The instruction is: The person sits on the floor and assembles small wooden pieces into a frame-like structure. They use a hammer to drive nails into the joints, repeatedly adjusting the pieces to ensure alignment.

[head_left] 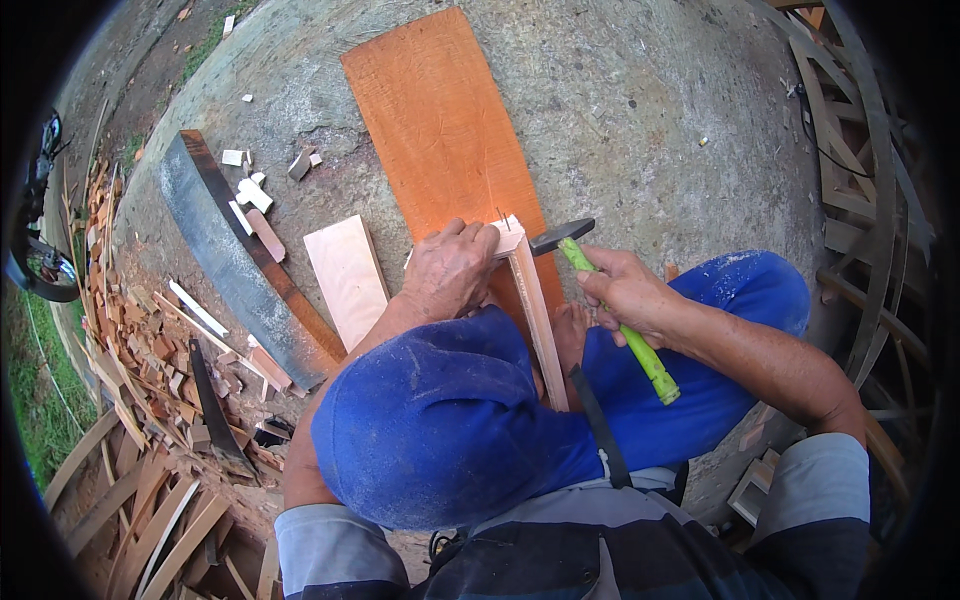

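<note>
My left hand [455, 265] is closed around the corner of a pale wooden frame [535, 310], which stands between my legs. At that corner, a thin nail [502, 214] sticks up from the wood just beyond my knuckles. My right hand [635, 295] grips the bright green handle of a hammer [648, 362]. Its dark metal head is right beside the frame's corner, pointing away to the right; whether it touches the wood I cannot tell. Under the frame's far end lies an orange-brown board [445, 125]. The frame's lower parts are partly hidden by my blue-trousered leg and left hand.
A pale flat board [345, 280] lies left of my left forearm. Farther left is a long curved grey-and-brown beam [235, 255] with white offcuts [254, 194] near it. Wood scraps [165, 375] pile up at the left; curved wooden pieces [880, 200] stand at the right.
</note>
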`<move>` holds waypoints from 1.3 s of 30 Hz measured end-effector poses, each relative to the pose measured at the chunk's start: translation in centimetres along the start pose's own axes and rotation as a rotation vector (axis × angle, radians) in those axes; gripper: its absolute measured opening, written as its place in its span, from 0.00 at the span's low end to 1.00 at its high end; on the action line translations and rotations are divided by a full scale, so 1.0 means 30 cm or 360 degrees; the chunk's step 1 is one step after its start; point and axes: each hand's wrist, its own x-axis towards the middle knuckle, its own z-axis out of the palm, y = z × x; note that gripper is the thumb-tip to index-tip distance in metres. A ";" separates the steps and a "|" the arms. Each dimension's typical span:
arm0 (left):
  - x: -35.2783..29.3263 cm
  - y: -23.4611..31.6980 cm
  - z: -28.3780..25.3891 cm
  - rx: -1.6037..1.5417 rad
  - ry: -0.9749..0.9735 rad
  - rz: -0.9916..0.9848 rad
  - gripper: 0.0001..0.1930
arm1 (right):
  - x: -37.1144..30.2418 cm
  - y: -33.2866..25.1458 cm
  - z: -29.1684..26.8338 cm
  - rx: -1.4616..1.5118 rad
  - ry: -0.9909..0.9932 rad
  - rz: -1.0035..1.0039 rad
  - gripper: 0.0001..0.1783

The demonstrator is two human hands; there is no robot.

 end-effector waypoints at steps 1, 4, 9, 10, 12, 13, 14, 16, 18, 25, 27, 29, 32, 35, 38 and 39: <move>0.000 0.001 -0.001 0.0018 -0.0010 -0.0006 0.08 | 0.000 -0.003 0.001 -0.0037 0.0011 0.0003 0.07; 0.001 0.015 0.003 0.0053 -0.0028 -0.0032 0.07 | 0.000 -0.017 0.000 -0.0036 0.0012 0.0000 0.07; -0.007 0.030 0.018 0.0028 0.0019 -0.0118 0.07 | 0.013 -0.029 -0.027 -0.0294 0.0015 -0.0010 0.10; -0.009 0.029 0.018 0.0010 0.0003 -0.0123 0.07 | 0.016 -0.029 -0.037 -0.0408 0.0031 -0.0011 0.11; -0.010 0.026 0.018 -0.0023 0.0009 -0.0125 0.07 | 0.020 -0.028 -0.058 -0.1108 0.0241 -0.0749 0.18; -0.010 0.024 0.018 -0.0007 -0.0010 -0.0130 0.08 | 0.020 -0.027 -0.069 -0.1455 0.0376 -0.1072 0.22; -0.010 0.023 0.018 -0.0001 -0.0006 -0.0128 0.09 | 0.020 -0.029 -0.082 -0.1521 0.0355 -0.1335 0.26; -0.012 0.025 0.021 -0.0002 0.0003 -0.0140 0.10 | 0.019 -0.035 -0.107 -0.1682 0.0310 -0.1722 0.35; -0.011 0.025 0.022 0.0003 0.0013 -0.0137 0.10 | 0.018 -0.054 -0.140 -0.2099 0.0091 -0.1492 0.42; -0.013 0.025 0.028 0.0011 -0.0020 -0.0142 0.09 | 0.113 -0.135 -0.209 -0.2693 -0.0213 -0.1539 0.40; -0.014 0.029 0.022 -0.0014 0.0025 -0.0142 0.07 | 0.140 -0.163 -0.188 -0.2048 0.0033 -0.1543 0.28; -0.011 0.026 0.007 -0.0016 -0.0043 -0.0132 0.09 | 0.149 -0.198 -0.157 -0.1592 0.0153 -0.1098 0.20; 0.008 -0.003 -0.025 -0.0082 -0.0307 -0.0122 0.11 | 0.157 -0.241 -0.104 -0.1029 0.0116 -0.0367 0.15; 0.036 -0.035 -0.036 -0.0151 -0.0538 -0.0176 0.14 | 0.190 -0.177 0.007 -0.0422 0.0083 -0.0354 0.14; 0.049 -0.047 -0.022 -0.0162 -0.0504 -0.0146 0.16 | 0.232 -0.103 0.026 -0.0669 0.0209 -0.0471 0.12; 0.048 -0.049 -0.017 -0.0161 -0.0494 -0.0122 0.15 | 0.238 -0.079 0.026 -0.0407 0.0247 -0.0491 0.12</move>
